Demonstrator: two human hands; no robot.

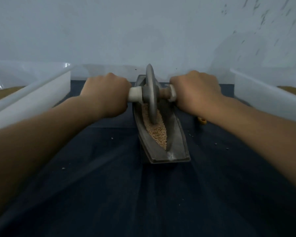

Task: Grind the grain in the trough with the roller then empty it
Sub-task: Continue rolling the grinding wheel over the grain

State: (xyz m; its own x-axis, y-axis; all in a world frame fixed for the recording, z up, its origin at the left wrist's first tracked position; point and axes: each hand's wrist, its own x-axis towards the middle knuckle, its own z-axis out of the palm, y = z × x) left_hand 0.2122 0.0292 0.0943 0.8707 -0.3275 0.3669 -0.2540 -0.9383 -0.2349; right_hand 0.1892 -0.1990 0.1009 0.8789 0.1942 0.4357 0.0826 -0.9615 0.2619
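A grey boat-shaped trough lies lengthwise on the dark table, its near end toward me. Pale brown grain fills its groove. A grey disc roller stands upright in the groove, toward the far half of the trough, its rim down in the grain. My left hand grips the roller's white left handle. My right hand grips the right handle. Most of both handles is hidden inside my fists.
A white plastic bin with brown grain in it stands at the left, and another white bin at the right. A small yellow-brown object lies under my right wrist. Scattered crumbs dot the dark cloth. A pale wall rises behind.
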